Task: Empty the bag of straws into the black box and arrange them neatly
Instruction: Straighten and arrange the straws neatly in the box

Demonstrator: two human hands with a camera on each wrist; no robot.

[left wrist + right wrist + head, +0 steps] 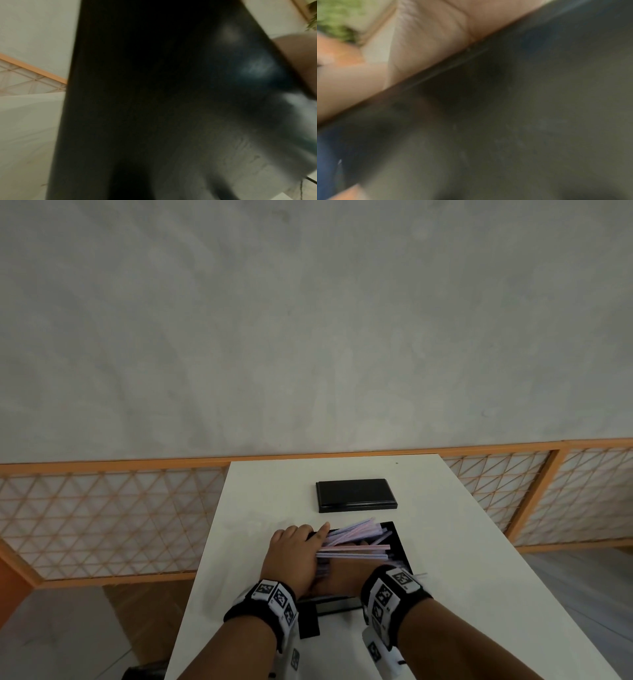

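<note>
both hands work a loose heap of pastel straws (352, 542) in the black box (397, 539) on the white surface; left hand (291, 553) presses their ends flat-fingered, right hand (342, 577) grip unclear. light, slippery tubes likely square best from both ends.

I see a white table (260, 508), a black lid (356, 494) on it, and an orange lattice fence (102, 522) behind.

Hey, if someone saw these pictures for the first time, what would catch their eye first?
The fan of pale pink and lilac straws lying askew in the open black box near the table's front, with the left hand and right hand on them. Behind it, the flat black lid lies alone on the white table.
</note>
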